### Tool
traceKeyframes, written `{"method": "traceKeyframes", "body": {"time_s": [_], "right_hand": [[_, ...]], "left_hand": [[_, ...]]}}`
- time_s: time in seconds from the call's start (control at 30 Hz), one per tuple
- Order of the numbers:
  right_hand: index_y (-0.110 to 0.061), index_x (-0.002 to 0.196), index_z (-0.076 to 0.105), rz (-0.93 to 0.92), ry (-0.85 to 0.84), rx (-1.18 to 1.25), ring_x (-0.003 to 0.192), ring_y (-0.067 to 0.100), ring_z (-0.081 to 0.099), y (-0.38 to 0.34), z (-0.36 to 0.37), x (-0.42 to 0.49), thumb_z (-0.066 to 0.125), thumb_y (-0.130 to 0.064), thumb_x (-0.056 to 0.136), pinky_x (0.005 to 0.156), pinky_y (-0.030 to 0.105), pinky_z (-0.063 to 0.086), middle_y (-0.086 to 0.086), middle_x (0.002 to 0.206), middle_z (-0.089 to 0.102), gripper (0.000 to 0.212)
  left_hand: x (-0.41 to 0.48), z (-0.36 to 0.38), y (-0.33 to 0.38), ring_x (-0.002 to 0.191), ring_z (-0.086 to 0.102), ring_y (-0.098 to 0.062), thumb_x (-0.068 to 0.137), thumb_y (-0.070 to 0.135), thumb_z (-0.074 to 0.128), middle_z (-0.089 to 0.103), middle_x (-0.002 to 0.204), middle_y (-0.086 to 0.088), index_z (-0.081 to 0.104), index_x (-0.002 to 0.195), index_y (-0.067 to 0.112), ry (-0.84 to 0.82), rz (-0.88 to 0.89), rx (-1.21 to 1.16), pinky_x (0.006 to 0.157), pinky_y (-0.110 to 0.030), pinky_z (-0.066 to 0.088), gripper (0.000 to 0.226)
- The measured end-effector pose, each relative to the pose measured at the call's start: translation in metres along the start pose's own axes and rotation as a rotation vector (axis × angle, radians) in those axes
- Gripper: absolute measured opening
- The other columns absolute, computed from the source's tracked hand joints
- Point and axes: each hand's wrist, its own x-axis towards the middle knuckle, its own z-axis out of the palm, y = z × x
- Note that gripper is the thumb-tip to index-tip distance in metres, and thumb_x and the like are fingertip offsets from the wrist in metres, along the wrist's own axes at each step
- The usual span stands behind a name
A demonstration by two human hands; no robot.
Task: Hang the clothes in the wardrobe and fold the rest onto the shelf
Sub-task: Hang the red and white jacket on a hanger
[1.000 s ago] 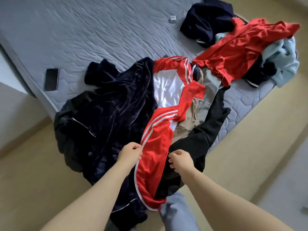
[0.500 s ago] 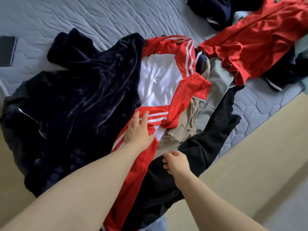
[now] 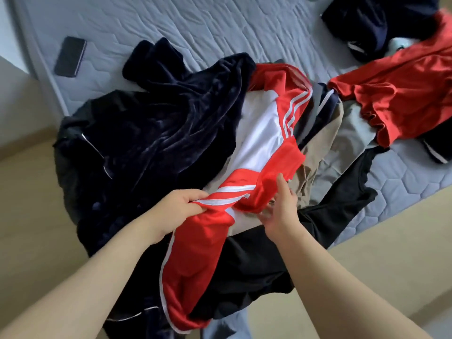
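A red track jacket (image 3: 274, 128) with white stripes and a white lining lies on top of a clothes pile at the bed's near edge. My left hand (image 3: 181, 206) grips a bunched striped part of it. My right hand (image 3: 281, 204) has its fingers spread against a red fold of the jacket, thumb up. A dark navy velvet garment (image 3: 159, 133) lies to the left of the jacket. A black garment (image 3: 337, 206) and a beige one (image 3: 315, 162) lie under it on the right.
The grey quilted mattress (image 3: 183, 28) holds a black phone (image 3: 70, 56) at the left edge. Another red garment (image 3: 401, 94) and a dark navy one (image 3: 374, 23) lie at the far right. Beige floor (image 3: 391, 253) surrounds the bed corner.
My left hand went from lying flat on the striped sleeve to gripping a bunch of it. My right hand moved up from the black garment and opened against the red jacket.
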Motion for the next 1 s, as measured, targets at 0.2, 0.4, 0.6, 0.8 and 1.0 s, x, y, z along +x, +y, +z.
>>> {"method": "traceKeyframes", "body": {"time_s": [0.2, 0.4, 0.6, 0.8, 1.0], "right_hand": [[-0.018, 0.09, 0.057, -0.035, -0.152, -0.156, 0.069, 0.02, 0.061, 0.008, 0.055, -0.038, 0.054, -0.003, 0.086, 0.066, 0.031, 0.049, 0.006, 0.079, 0.061, 0.016], [-0.014, 0.073, 0.06, -0.133, -0.337, -0.414, 0.049, 0.009, 0.063, 0.071, 0.087, -0.099, 0.051, 0.003, 0.085, 0.044, 0.02, 0.048, -0.001, 0.057, 0.066, 0.023], [-0.009, 0.076, 0.065, -0.13, -0.407, -0.434, 0.058, 0.014, 0.066, 0.119, 0.103, -0.122, 0.055, -0.004, 0.089, 0.057, 0.024, 0.053, 0.005, 0.067, 0.07, 0.016], [-0.027, 0.115, 0.05, -0.452, -0.214, -0.478, 0.078, 0.005, 0.059, 0.143, 0.1, -0.141, 0.072, -0.021, 0.08, 0.07, 0.019, 0.046, -0.008, 0.099, 0.061, 0.042], [-0.032, 0.146, 0.021, -0.863, -0.089, -0.933, 0.127, 0.018, 0.036, 0.126, 0.128, -0.16, 0.064, -0.007, 0.075, 0.086, 0.026, 0.035, -0.001, 0.143, 0.031, 0.087]], "left_hand": [[-0.05, -0.059, -0.01, 0.086, 0.061, -0.016, 0.085, 0.002, 0.052, 0.071, 0.084, 0.008, 0.073, 0.081, 0.028, 0.443, -0.051, -0.012, 0.069, -0.016, 0.046, 0.034], [-0.072, -0.052, -0.053, 0.134, 0.025, -0.024, 0.071, 0.036, 0.071, 0.016, 0.148, 0.006, 0.013, 0.146, 0.028, 0.354, 0.058, 0.903, 0.105, -0.038, 0.033, 0.096], [-0.069, -0.062, -0.072, 0.11, 0.057, -0.021, 0.089, 0.013, 0.05, 0.06, 0.121, -0.001, 0.058, 0.119, 0.021, 0.483, 0.031, 0.386, 0.088, -0.028, 0.044, 0.032], [-0.106, -0.083, -0.069, 0.094, 0.061, -0.031, 0.088, 0.029, 0.044, 0.061, 0.093, -0.008, 0.056, 0.084, 0.029, 0.623, 0.082, -0.313, 0.094, -0.049, 0.048, 0.012], [-0.146, -0.093, -0.027, 0.078, 0.062, -0.014, 0.074, 0.025, 0.043, 0.064, 0.08, 0.001, 0.063, 0.081, 0.028, 0.606, 0.243, -0.524, 0.082, -0.037, 0.054, 0.021]]}}
